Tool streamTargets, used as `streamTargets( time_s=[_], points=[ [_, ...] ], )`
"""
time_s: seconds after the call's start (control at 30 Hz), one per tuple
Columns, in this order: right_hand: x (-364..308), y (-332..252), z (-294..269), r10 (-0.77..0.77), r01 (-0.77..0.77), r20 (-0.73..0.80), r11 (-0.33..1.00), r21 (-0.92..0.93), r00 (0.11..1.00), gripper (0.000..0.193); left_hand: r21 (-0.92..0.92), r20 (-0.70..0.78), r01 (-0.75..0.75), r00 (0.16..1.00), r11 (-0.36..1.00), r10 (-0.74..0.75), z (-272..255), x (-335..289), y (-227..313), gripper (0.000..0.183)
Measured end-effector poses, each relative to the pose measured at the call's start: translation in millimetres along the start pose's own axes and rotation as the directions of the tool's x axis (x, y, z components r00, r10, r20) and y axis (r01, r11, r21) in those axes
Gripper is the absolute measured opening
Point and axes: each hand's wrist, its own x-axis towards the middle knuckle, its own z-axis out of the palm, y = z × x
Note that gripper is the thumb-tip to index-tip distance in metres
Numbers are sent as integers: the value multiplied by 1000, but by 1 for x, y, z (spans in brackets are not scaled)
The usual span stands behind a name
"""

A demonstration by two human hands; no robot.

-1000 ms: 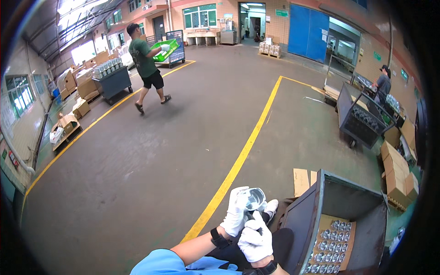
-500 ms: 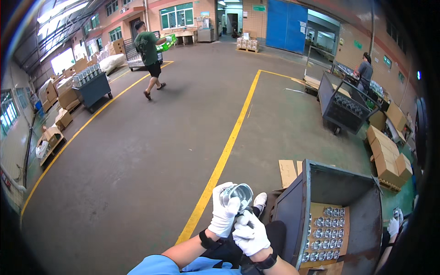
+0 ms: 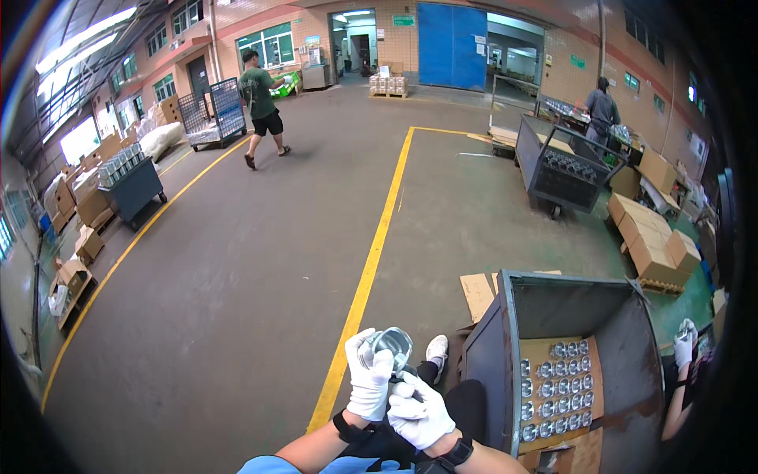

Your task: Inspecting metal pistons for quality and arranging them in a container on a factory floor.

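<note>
While the left hand clasps one part, the right hand pinches its lower end beside one cart.

Our left hand stands upright: fingers raised and curved, thumb bent inward. Our right hand sits just beside it — slightly lower, curled, angled up-left. Both forearms enter at the lower edge and converge; each wrist is banded.

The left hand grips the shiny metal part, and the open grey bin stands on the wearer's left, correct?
Wrong side: the head view shows the open grey bin on the wearer's right; the left hand does grip the shiny metal part.
</note>
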Motion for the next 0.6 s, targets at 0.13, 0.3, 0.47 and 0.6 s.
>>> streamTargets(
  time_s=[0.13, 0.3, 0.47, 0.6],
  points=[
    [1, 2, 14, -364, 113, -15, 327, -938, 931, 19, -24, 79, -74, 994, 997, 76, -17, 5, -1, 51],
    [28, -49, -12, -37, 283, 647, -879, -384, 761, 29, -127, 177, 230, 962, 965, -206, -6, 28, 8, 39],
    [-21, -34, 65, -578, 269, 221, -3, -963, 785, 35, -628, 414, 643, 753, 438, -511, -14, 40, 35, 67],
    [-58, -59, 76, -774, 236, 192, -56, -970, 604, 53, -649, 630, 748, 629, 136, -456, -20, 33, 51, 76]
  ],
)
